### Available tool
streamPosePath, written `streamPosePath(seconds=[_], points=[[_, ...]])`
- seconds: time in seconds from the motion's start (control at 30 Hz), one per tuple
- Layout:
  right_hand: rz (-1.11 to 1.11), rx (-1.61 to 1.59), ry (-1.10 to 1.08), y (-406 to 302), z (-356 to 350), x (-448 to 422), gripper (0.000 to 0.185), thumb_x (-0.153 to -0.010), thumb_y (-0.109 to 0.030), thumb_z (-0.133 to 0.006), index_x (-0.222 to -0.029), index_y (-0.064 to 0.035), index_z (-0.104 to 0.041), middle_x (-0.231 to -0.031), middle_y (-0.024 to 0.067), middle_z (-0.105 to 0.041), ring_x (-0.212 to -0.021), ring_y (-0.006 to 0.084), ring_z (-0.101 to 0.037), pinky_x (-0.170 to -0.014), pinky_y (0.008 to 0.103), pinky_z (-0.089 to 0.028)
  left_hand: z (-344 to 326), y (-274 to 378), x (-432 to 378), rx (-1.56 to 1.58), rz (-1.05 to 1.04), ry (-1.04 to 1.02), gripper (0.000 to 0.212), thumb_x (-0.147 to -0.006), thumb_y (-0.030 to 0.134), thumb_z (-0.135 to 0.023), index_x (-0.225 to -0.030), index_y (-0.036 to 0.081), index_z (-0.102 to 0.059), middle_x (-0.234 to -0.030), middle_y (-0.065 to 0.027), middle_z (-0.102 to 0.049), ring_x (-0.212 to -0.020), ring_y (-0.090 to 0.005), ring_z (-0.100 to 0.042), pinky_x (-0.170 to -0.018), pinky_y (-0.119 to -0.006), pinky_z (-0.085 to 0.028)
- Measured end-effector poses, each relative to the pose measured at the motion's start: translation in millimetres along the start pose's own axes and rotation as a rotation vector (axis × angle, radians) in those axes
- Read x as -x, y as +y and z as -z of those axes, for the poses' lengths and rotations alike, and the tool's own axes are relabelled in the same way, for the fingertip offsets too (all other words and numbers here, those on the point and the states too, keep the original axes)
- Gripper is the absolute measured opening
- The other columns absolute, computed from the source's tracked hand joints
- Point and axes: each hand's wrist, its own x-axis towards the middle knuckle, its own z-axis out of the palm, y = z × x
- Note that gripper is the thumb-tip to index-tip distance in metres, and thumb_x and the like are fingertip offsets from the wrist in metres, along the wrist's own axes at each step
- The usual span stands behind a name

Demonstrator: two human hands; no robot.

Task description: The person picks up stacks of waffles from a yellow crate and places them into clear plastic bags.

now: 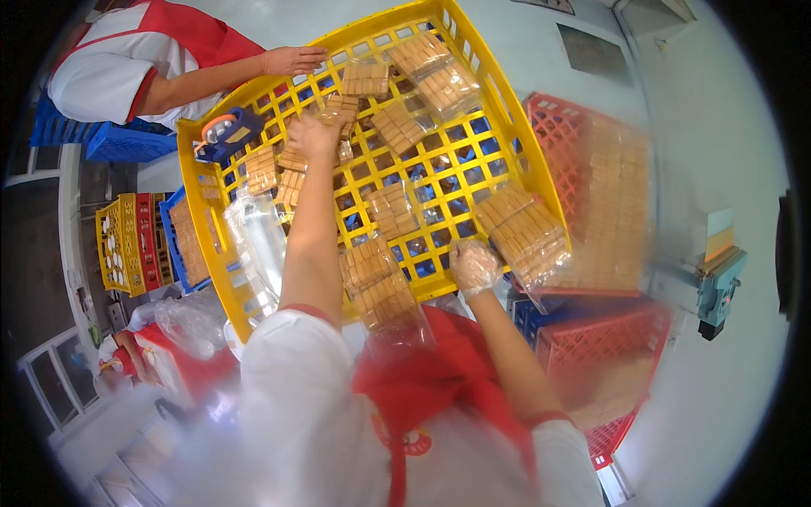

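Note:
A large yellow plastic crate [507,108] with a lattice bottom stands before me. Blurred by motion, my left hand [313,136] reaches deep into it over small blocks of pale brown finger-shaped pieces [341,113]; whether it grips one is unclear. My right hand [475,266], in a clear plastic glove, is curled at the crate's near edge. Just right of it lies a clear bag of these pieces [523,231]. Another filled bag [380,285] rests over the near rim between my arms. Loose blocks [393,209] and a further bag [437,76] lie on the lattice.
A blue tape dispenser [231,133] and clear plastic bags [256,237] sit along the crate's left side. A co-worker's hand [294,61] is at the far left rim. Red crates [557,158] stand at right, stacked crates [130,244] at left. A teal device [721,285] is far right.

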Motion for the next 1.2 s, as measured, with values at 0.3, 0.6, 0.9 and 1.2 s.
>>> streamPosePath(seconds=[0.3,0.6,0.9,1.2], points=[[0.012,0.031,-0.047,-0.5,2.6,3.5,0.038,-0.091,-0.035,-0.052,-0.075,-0.0049,-0.069,-0.076,0.0190,-0.067,-0.068,0.0356,-0.065,-0.063,0.0485,-0.052,16.2,-1.1,-22.7,0.191,0.243,-0.570,0.070,-0.067,0.052,-0.081,-0.124,0.016,-0.061,-0.126,-0.0119,-0.059,-0.126,-0.0283,-0.045,-0.104,-0.052,-0.026],[0.025,-0.003,-0.003,-8.3,10.0,8.7,0.026,-0.087,-0.034,-0.059,-0.081,-0.0120,-0.070,-0.082,0.0159,-0.068,-0.077,0.0359,-0.066,-0.069,0.0499,-0.052,58.5,-42.6,11.0,0.406,-0.325,0.065,0.026,-0.078,0.028,-0.073,-0.078,0.006,-0.060,-0.065,-0.0126,-0.062,-0.086,-0.0316,-0.062,-0.103,-0.046,-0.034],[0.001,-0.027,0.012,-15.0,32.1,18.9,0.032,-0.089,-0.038,-0.055,-0.085,-0.0105,-0.071,-0.091,0.0156,-0.069,-0.084,0.0352,-0.066,-0.079,0.0472,-0.053,230.9,-68.8,83.0,0.633,-0.673,0.137,0.014,-0.082,0.007,-0.067,-0.089,0.002,-0.056,-0.083,-0.0211,-0.061,-0.078,-0.0413,-0.059,-0.066,-0.043,-0.048],[0.384,-1.345,-0.216,-97.6,121.2,114.9,0.040,-0.091,-0.036,-0.064,-0.119,-0.0074,-0.062,-0.107,0.0098,-0.065,-0.101,0.0201,-0.061,-0.084,0.0333,-0.048,311.5,-130.7,258.2,0.885,-0.585,-0.073,0.006,-0.083,0.000,-0.066,-0.087,0.004,-0.065,-0.083,-0.0099,-0.070,-0.075,-0.0224,-0.069,-0.068,-0.031,-0.053]])
